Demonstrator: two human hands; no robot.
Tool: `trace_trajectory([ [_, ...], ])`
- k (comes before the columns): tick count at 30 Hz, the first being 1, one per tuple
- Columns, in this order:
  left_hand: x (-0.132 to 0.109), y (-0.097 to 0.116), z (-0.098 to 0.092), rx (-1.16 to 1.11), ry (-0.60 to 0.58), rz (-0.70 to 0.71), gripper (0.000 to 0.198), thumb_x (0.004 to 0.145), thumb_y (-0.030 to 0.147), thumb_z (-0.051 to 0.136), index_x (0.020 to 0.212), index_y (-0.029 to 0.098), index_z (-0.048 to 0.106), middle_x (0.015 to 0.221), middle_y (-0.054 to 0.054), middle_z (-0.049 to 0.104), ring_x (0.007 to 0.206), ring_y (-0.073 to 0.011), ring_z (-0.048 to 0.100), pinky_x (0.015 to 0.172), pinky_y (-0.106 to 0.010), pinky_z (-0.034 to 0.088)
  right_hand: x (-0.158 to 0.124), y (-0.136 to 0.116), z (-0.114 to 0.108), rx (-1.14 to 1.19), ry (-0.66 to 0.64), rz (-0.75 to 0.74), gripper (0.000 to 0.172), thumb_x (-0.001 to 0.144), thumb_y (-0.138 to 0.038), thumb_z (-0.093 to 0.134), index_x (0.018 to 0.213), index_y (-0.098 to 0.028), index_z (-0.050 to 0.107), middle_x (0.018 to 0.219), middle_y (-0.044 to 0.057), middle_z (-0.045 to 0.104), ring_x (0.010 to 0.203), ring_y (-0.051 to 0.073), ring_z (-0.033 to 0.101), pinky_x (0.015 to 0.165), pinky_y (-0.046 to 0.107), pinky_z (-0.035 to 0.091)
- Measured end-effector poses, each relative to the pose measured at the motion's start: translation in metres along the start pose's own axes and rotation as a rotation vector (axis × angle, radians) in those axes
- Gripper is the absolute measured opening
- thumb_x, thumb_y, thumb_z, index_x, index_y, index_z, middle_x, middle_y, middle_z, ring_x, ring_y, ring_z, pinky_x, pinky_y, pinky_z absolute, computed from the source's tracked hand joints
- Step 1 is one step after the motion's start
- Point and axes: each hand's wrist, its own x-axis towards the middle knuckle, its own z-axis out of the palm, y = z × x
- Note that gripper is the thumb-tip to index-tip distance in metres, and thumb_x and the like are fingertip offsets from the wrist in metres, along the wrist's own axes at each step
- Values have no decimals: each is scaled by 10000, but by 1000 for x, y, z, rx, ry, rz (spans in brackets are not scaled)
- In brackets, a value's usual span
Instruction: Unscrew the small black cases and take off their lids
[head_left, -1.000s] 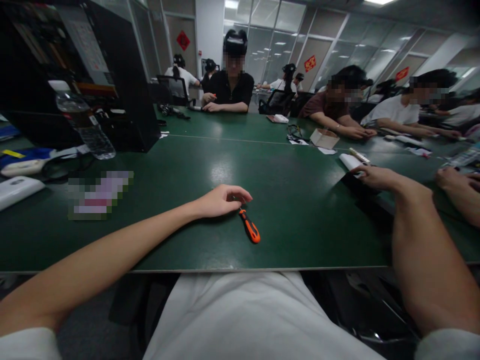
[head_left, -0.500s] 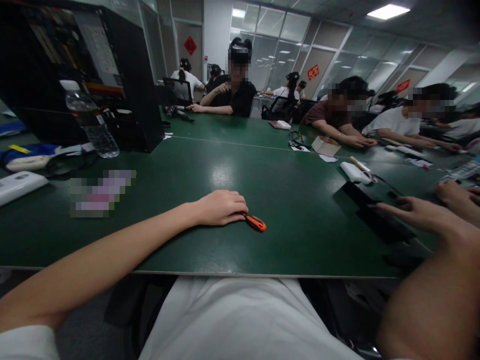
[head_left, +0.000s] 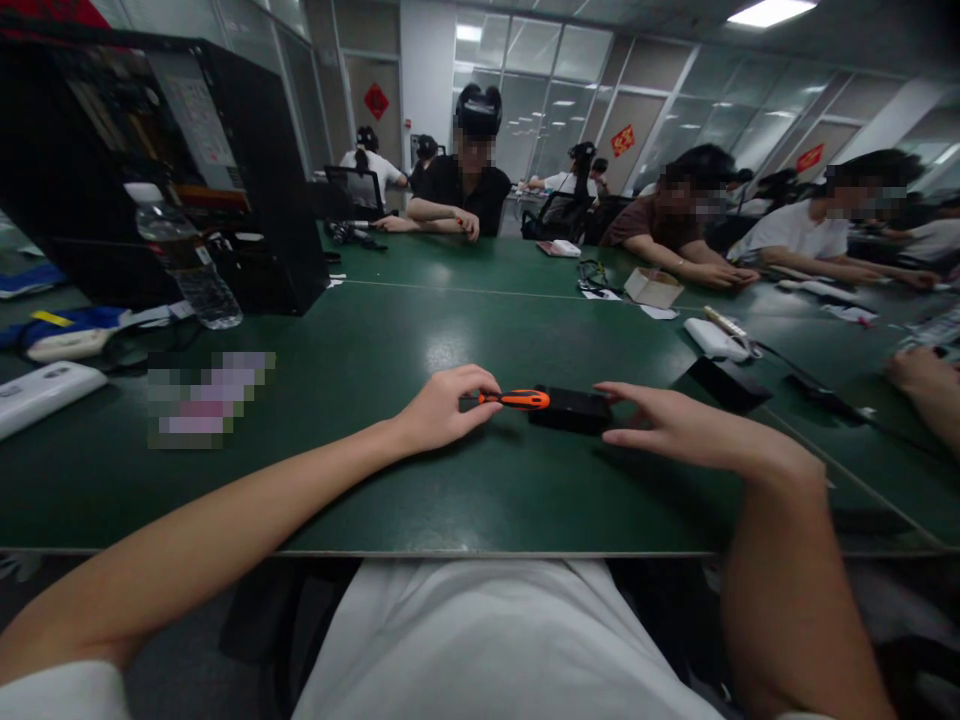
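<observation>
My left hand (head_left: 448,408) pinches a small screwdriver (head_left: 525,400) by its shaft end, between thumb and fingers. Its orange and black handle points right, raised a little off the table. Just behind the handle a black box (head_left: 577,412) lies lengthwise on the green table (head_left: 465,490), its left part partly covered by the handle. My right hand (head_left: 667,425) is at the box's right end, thumb and fingers spread apart; whether the fingertips touch it I cannot tell. Another black box-like piece (head_left: 727,385) rests farther right.
A water bottle (head_left: 187,260) stands by a black computer case (head_left: 262,190) at the left. A white power bank-like block (head_left: 716,340) and a small open carton (head_left: 652,288) sit to the right. A co-worker's hand (head_left: 926,385) is at the right edge; other people sit across.
My left hand has lifted the screwdriver and turned its handle level. My right hand has moved left from the dark pieces at the right, and a black box now lies near the middle.
</observation>
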Motion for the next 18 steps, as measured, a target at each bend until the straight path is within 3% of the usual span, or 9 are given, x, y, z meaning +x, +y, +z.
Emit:
trace_trajectory([
  [4, 0, 0, 1, 26, 60, -67, 155, 917, 286, 661, 990, 162, 719, 1034, -84, 710, 866, -183, 656, 804, -297, 516, 13, -54, -11, 30, 58, -178, 751, 866, -673, 577, 1522, -352, 399, 1303, 49, 683, 947, 269, 708, 839, 412, 566],
  [8, 0, -3, 0, 90, 82, -87, 153, 912, 289, 669, 967, 162, 733, 1043, -82, 705, 876, -187, 655, 813, -304, 510, 28, -87, -12, -55, 33, -313, 643, 911, -644, 549, 1459, -314, 487, 1110, 60, 743, 924, 284, 701, 775, 380, 524],
  [12, 0, -3, 0, 104, 49, -61, 162, 920, 299, 653, 960, 166, 736, 1055, -88, 688, 912, -199, 653, 845, -318, 511, 45, -109, -7, -138, -8, -435, 365, 972, -476, 513, 1247, -282, 655, 1072, 65, 754, 916, 268, 698, 761, 340, 480],
  [14, 0, -4, 0, 134, 42, -37, 167, 920, 314, 655, 969, 177, 737, 1048, -87, 687, 963, -217, 649, 899, -344, 505, 49, -116, -12, -157, -23, -479, 314, 993, -407, 480, 1175, -263, 691, 1047, 63, 760, 887, 248, 692, 751, 324, 464],
  [18, -2, -9, 3, 139, 27, -4, 206, 901, 322, 681, 1044, 181, 729, 1133, -98, 687, 1069, -242, 647, 985, -380, 492, 42, -123, -48, -191, -20, -531, 326, 989, -368, 480, 1153, -207, 711, 996, 74, 760, 829, 206, 676, 715, 288, 439],
])
